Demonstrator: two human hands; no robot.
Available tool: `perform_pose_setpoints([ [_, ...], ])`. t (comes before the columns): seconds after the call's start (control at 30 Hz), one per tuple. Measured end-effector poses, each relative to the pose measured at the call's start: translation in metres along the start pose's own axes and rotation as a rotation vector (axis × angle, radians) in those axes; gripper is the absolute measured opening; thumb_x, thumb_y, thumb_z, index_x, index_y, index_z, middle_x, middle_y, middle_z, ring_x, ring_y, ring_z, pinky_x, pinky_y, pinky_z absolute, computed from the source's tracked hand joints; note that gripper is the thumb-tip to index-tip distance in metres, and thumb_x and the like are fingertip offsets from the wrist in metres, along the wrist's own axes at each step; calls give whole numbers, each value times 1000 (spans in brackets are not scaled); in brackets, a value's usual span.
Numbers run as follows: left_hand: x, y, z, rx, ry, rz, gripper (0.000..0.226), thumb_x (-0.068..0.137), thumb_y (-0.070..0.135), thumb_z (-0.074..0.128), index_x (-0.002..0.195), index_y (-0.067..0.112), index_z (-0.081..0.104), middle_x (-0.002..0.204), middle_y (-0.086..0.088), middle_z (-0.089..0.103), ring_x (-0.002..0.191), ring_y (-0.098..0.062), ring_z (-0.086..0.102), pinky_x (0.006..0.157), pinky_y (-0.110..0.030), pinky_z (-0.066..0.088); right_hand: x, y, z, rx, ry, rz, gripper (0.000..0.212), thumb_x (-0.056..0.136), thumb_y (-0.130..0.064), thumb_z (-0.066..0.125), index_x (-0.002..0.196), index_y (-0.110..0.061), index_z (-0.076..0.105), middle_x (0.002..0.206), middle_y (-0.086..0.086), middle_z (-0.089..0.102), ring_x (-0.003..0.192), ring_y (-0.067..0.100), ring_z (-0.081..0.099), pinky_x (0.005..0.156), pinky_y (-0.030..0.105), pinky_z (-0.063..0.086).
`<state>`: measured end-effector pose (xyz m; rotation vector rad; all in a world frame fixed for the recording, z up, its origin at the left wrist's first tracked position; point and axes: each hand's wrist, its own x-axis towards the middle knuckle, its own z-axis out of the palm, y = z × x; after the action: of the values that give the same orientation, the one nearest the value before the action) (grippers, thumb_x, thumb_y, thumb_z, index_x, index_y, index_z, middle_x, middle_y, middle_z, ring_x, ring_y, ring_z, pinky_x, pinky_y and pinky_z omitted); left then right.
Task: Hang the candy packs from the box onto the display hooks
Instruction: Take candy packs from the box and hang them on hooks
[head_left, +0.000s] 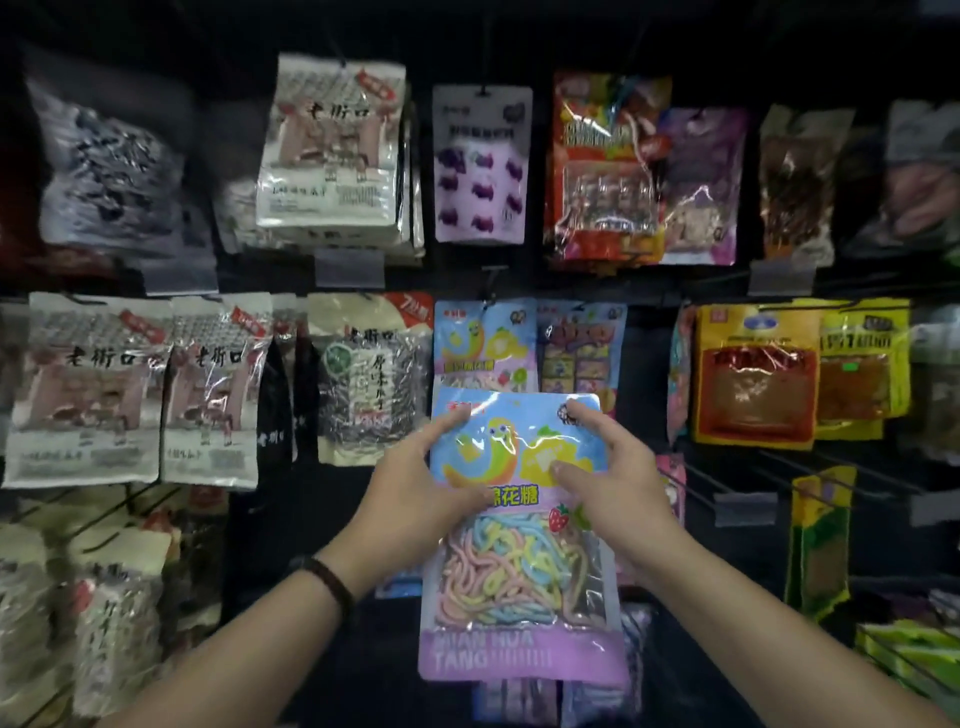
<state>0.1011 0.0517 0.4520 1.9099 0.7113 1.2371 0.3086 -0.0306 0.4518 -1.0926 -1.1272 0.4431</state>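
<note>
Both hands were on it: the left hand (415, 467) gripped the upper left side of the blue and lilac plastic candy pack (519, 571), forefinger along the edge and thumb on the front. The right hand (618, 467) clamped the upper right side, forefinger up at the top corner, thumb pressed on the yellow print. A dark band bracelet (332, 577) sat on the left wrist. The pack stood upright between the two hands, in front of the black display wall (649, 374). Pastel pink, blue and yellow candy strips showed through its clear window, with a lilac band along the bottom. Its top edge overlapped the lower part of a matching blue candy pack (483, 343), which hung from a black wire hook (491, 280) straight above; the held pack was not yet on any hook. Just right of the hung one was another blue pack with purple lettering (582, 348); to its left, a clear-fronted pack of dark seeds (369, 374), then two white packs with black characters (88, 389). Up a row hung a lilac pack with purple shapes (480, 166), a stack of tall white packs (332, 150) and a red and orange pack (602, 166). Out right were yellow packs with red windows (753, 374), and below them bare black wire hooks with grey tag holders (743, 506).
</note>
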Motion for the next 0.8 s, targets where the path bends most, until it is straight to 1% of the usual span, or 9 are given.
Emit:
perform_pose_setpoints([
  [0.07, 30, 15, -7, 29, -6, 40, 93, 76, 2, 92, 153, 38, 52, 129, 11, 74, 93, -34, 78, 87, -63, 61, 29, -14, 6, -13, 22, -24, 58, 95, 5, 71, 132, -39, 66, 105, -32, 68, 78, 11, 78, 70, 39, 65],
  [0.13, 57, 28, -13, 64, 23, 69, 102, 75, 0, 92, 160, 28, 44, 139, 8, 68, 98, -33, 79, 83, -55, 65, 58, -26, 13, -43, 45, -64, 61, 93, 6, 72, 132, -40, 67, 111, -29, 68, 74, 6, 74, 74, 39, 65],
  [0.2, 78, 37, -18, 71, 51, 85, 111, 72, 2, 95, 164, 21, 36, 143, 4, 65, 102, -19, 78, 84, -42, 67, 80, -36, 20, -82, 56, -97, 65, 90, 4, 73, 132, -46, 68, 108, -33, 68, 80, 18, 76, 83, 53, 65],
  [0.27, 93, 42, -23, 58, 59, 114, 114, 72, 3, 96, 165, 22, 33, 143, 4, 64, 106, -12, 76, 83, -35, 67, 95, -44, 25, -121, 48, -119, 68, 91, 1, 73, 135, -51, 65, 103, -41, 66, 90, 34, 76, 84, 59, 63],
  [0.37, 105, 48, -29, 27, 51, 147, 110, 76, -2, 92, 164, 28, 33, 136, 9, 66, 99, -7, 78, 75, -30, 66, 112, -48, 30, -108, 27, -134, 71, 95, 3, 71, 141, -50, 62, 122, -35, 59, 109, 48, 68, 80, 63, 61],
  [0.43, 112, 46, -32, 55, 70, 155, 108, 77, -1, 91, 164, 32, 36, 136, 9, 66, 100, -7, 77, 76, -32, 67, 121, -48, 35, -103, 19, -126, 72, 96, 5, 69, 144, -48, 60, 131, -26, 58, 110, 52, 66, 79, 67, 60],
  [0.6, 125, 35, -34, 95, 60, 136, 108, 77, 3, 93, 163, 33, 36, 139, 7, 66, 103, -8, 77, 82, -35, 67, 136, -39, 40, -106, 5, -90, 71, 95, 7, 67, 147, -41, 59, 133, -24, 61, 95, 41, 75, 82, 66, 59],
  [0.67, 131, 31, -34, 99, 64, 130, 107, 78, 2, 92, 163, 32, 36, 138, 7, 65, 103, -8, 77, 83, -36, 67, 141, -35, 42, -103, 10, -80, 71, 95, 7, 68, 148, -40, 59, 128, -26, 60, 106, 48, 71, 85, 68, 58],
  [0.8, 148, 23, -33, 198, 54, 115, 109, 77, 8, 93, 165, 26, 31, 144, 5, 61, 110, -11, 73, 89, -30, 64, 152, -30, 44, -123, 31, -61, 67, 97, 3, 68, 151, -34, 57, 134, -21, 61, 106, 46, 72, 86, 61, 59],
])
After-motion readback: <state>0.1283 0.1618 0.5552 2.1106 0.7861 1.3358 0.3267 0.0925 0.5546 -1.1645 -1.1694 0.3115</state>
